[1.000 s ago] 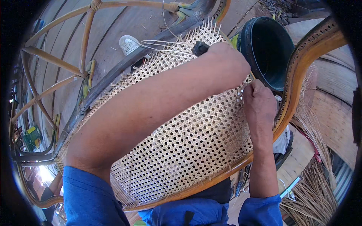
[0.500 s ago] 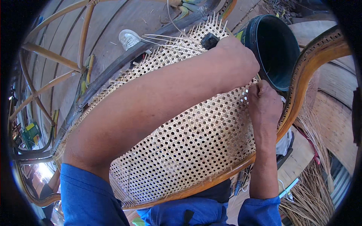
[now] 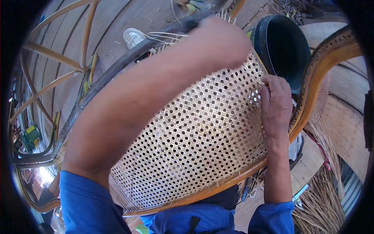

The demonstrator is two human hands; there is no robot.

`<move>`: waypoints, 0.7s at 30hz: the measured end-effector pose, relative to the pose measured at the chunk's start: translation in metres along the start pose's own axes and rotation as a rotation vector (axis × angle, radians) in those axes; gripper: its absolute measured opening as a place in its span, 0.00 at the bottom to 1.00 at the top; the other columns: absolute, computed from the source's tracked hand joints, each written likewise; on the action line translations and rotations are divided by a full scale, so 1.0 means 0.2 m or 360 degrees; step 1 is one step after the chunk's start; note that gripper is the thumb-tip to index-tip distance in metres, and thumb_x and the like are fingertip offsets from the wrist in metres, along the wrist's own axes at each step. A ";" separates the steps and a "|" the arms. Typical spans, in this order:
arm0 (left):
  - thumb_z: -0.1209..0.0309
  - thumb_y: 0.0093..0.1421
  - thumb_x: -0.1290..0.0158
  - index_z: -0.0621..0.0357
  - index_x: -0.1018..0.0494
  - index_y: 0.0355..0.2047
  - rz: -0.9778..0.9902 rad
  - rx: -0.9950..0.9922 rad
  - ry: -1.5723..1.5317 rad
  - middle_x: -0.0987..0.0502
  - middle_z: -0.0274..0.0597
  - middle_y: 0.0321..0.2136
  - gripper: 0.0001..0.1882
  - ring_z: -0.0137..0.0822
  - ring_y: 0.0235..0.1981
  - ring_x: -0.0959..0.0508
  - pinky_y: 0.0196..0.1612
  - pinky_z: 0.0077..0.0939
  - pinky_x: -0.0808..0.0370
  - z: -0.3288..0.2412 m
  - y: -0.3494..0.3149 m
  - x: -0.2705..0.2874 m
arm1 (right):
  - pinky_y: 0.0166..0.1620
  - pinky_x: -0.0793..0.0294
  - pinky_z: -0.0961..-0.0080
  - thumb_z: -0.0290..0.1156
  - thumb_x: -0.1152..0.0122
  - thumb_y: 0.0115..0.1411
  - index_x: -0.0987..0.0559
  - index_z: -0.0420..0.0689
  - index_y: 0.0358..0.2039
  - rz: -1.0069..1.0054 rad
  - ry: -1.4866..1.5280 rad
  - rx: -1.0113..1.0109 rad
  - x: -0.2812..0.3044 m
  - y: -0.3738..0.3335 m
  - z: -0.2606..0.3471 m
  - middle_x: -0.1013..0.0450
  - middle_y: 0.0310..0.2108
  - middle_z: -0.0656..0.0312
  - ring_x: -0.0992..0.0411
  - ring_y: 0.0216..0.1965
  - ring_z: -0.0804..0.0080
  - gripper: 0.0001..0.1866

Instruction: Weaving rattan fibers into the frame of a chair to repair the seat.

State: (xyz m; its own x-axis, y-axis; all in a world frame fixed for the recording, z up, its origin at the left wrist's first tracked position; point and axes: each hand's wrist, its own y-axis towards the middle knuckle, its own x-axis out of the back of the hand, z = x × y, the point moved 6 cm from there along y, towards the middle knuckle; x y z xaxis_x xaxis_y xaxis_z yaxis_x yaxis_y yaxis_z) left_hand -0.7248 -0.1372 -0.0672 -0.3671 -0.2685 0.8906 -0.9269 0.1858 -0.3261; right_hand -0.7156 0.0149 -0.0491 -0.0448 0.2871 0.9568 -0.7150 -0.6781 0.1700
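Observation:
A woven cane panel (image 3: 194, 132) with rows of small holes lies in front of me in a curved, orange-brown wooden frame (image 3: 302, 117). My left arm crosses over it. My left hand (image 3: 228, 41), blurred by motion, is closed above the panel's far right part; a smeared dark block beside it looks like the head of a hammer (image 3: 189, 25). The handle is hidden in the fist. At the panel's right edge, beside the frame, my right hand (image 3: 276, 95) is closed with bent fingers; whatever they pinch is hidden. Loose cane ends (image 3: 165, 36) stick out along the far edge.
A dark green bucket (image 3: 261, 46) stands just beyond the frame at the far right. A bundle of cane strands (image 3: 319, 199) lies at the lower right. Rattan poles (image 3: 54, 56) rise at the left. A white shoe (image 3: 133, 38) is on the floor beyond the panel.
My left hand has swung up and to the left with the hammer, uncovering more of the panel. My right hand has shifted slightly and its fingers have changed position at the edge.

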 end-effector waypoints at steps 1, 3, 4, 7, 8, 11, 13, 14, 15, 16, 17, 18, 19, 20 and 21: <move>0.61 0.52 0.48 0.60 0.22 0.30 0.0018 0.0023 0.0025 0.21 0.47 0.30 0.15 0.45 0.33 0.21 0.37 0.38 0.25 0.03 -0.07 0.01 | 0.39 0.33 0.65 0.23 0.47 0.53 0.28 0.43 0.33 0.0066 0.0069 -0.0020 0.00 0.02 0.03 0.32 0.31 0.55 0.33 0.37 0.58 0.06; 0.56 0.53 0.48 0.59 0.23 0.30 0.0087 0.0194 0.0052 0.22 0.48 0.30 0.17 0.46 0.34 0.21 0.38 0.38 0.25 0.11 -0.14 -0.02 | 0.39 0.33 0.65 0.23 0.46 0.52 0.28 0.43 0.33 0.0134 0.0126 -0.0032 -0.02 0.04 0.06 0.32 0.30 0.56 0.33 0.36 0.58 0.06; 0.56 0.53 0.48 0.59 0.23 0.30 0.0067 0.0153 0.0015 0.22 0.48 0.30 0.17 0.46 0.34 0.21 0.38 0.38 0.25 0.12 -0.11 -0.05 | 0.40 0.33 0.65 0.24 0.46 0.52 0.28 0.43 0.32 0.0204 0.0068 -0.0083 -0.04 0.03 0.00 0.32 0.29 0.56 0.33 0.35 0.58 0.05; 0.54 0.53 0.48 0.61 0.24 0.28 0.0040 0.0354 -0.0064 0.23 0.50 0.27 0.19 0.47 0.33 0.22 0.35 0.40 0.26 0.25 -0.18 -0.03 | 0.39 0.32 0.66 0.26 0.46 0.54 0.26 0.41 0.32 0.0365 0.0098 -0.0176 -0.04 0.06 -0.03 0.31 0.29 0.55 0.32 0.33 0.59 0.05; 0.54 0.53 0.48 0.61 0.24 0.27 -0.0042 0.0331 0.0004 0.23 0.51 0.26 0.20 0.47 0.31 0.22 0.34 0.41 0.27 0.29 -0.21 0.01 | 0.39 0.32 0.68 0.27 0.45 0.55 0.25 0.40 0.32 0.0440 0.0149 -0.0215 -0.05 0.09 -0.03 0.30 0.28 0.55 0.31 0.31 0.60 0.06; 0.54 0.55 0.50 0.63 0.25 0.26 -0.0139 0.0222 0.0153 0.24 0.50 0.24 0.21 0.45 0.28 0.23 0.30 0.40 0.29 0.22 -0.26 0.11 | 0.35 0.31 0.72 0.31 0.46 0.58 0.24 0.38 0.35 0.0193 0.0677 -0.0417 -0.01 0.14 0.00 0.27 0.29 0.56 0.29 0.29 0.65 0.09; 0.55 0.56 0.51 0.63 0.25 0.24 -0.0509 -0.0111 0.0183 0.24 0.48 0.23 0.20 0.43 0.26 0.23 0.29 0.38 0.29 0.09 -0.38 0.26 | 0.32 0.32 0.77 0.32 0.45 0.59 0.24 0.38 0.36 0.0147 0.0940 -0.0301 0.00 0.16 0.07 0.25 0.28 0.59 0.30 0.26 0.74 0.11; 0.55 0.56 0.51 0.63 0.25 0.24 -0.0510 -0.0099 0.0187 0.24 0.48 0.23 0.20 0.43 0.26 0.23 0.29 0.38 0.29 0.09 -0.38 0.23 | 0.33 0.34 0.83 0.32 0.45 0.59 0.24 0.37 0.35 0.0233 0.1047 -0.0436 0.02 0.15 0.11 0.28 0.27 0.65 0.33 0.27 0.80 0.10; 0.58 0.55 0.51 0.63 0.24 0.23 -0.0718 -0.0210 0.0160 0.24 0.48 0.23 0.18 0.43 0.26 0.23 0.29 0.37 0.28 0.04 -0.37 0.24 | 0.35 0.36 0.88 0.32 0.45 0.60 0.24 0.37 0.34 0.0316 0.1160 -0.0567 0.02 0.14 0.14 0.30 0.26 0.71 0.36 0.28 0.86 0.10; 0.61 0.55 0.51 0.63 0.24 0.23 -0.0926 -0.0327 0.0130 0.24 0.48 0.23 0.16 0.43 0.25 0.22 0.28 0.37 0.28 0.00 -0.36 0.25 | 0.31 0.36 0.87 0.32 0.44 0.59 0.23 0.38 0.32 0.0247 0.1011 -0.0575 0.04 0.12 0.12 0.31 0.23 0.70 0.37 0.25 0.86 0.10; 0.66 0.54 0.49 0.59 0.23 0.27 -0.0534 -0.0174 0.0067 0.23 0.45 0.27 0.10 0.41 0.30 0.22 0.32 0.32 0.26 -0.04 -0.26 0.18 | 0.31 0.36 0.87 0.32 0.44 0.59 0.23 0.38 0.32 0.0244 0.0972 -0.0587 0.02 0.09 0.06 0.31 0.23 0.70 0.37 0.25 0.86 0.10; 0.70 0.52 0.47 0.55 0.21 0.32 -0.0115 0.0009 0.0041 0.21 0.42 0.31 0.08 0.38 0.35 0.21 0.35 0.27 0.25 -0.07 -0.23 0.13 | 0.30 0.35 0.84 0.31 0.43 0.57 0.24 0.38 0.31 0.0290 0.0779 -0.0730 0.00 0.06 0.02 0.30 0.22 0.65 0.36 0.23 0.83 0.08; 0.69 0.52 0.46 0.54 0.21 0.33 -0.0009 -0.0037 0.0141 0.21 0.40 0.32 0.09 0.37 0.36 0.21 0.37 0.27 0.25 -0.09 -0.18 0.08 | 0.28 0.35 0.80 0.30 0.43 0.56 0.24 0.39 0.29 0.0335 0.0579 -0.0873 -0.02 0.03 -0.02 0.30 0.20 0.59 0.36 0.22 0.80 0.07; 0.68 0.51 0.45 0.53 0.21 0.35 0.0095 -0.0091 0.0232 0.21 0.38 0.34 0.11 0.35 0.37 0.21 0.38 0.27 0.26 -0.10 -0.15 0.05 | 0.28 0.33 0.76 0.32 0.42 0.54 0.24 0.40 0.28 0.0385 0.0488 -0.0927 -0.03 0.02 -0.03 0.30 0.20 0.54 0.33 0.20 0.71 0.08; 0.68 0.51 0.45 0.53 0.21 0.35 0.0098 -0.0091 0.0228 0.21 0.38 0.34 0.11 0.35 0.37 0.21 0.38 0.27 0.26 -0.11 -0.12 0.02 | 0.28 0.33 0.76 0.32 0.42 0.54 0.24 0.40 0.28 0.0390 0.0487 -0.0929 -0.04 0.02 -0.02 0.30 0.20 0.54 0.33 0.20 0.71 0.08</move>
State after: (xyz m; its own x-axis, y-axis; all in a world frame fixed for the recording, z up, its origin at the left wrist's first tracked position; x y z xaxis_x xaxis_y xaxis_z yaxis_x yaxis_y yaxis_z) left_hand -0.7032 -0.1229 -0.0484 -0.4047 -0.1184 0.9067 -0.8954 0.2524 -0.3667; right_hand -0.7218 0.0124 -0.0574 -0.3857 0.4081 0.8274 -0.9130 -0.2982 -0.2785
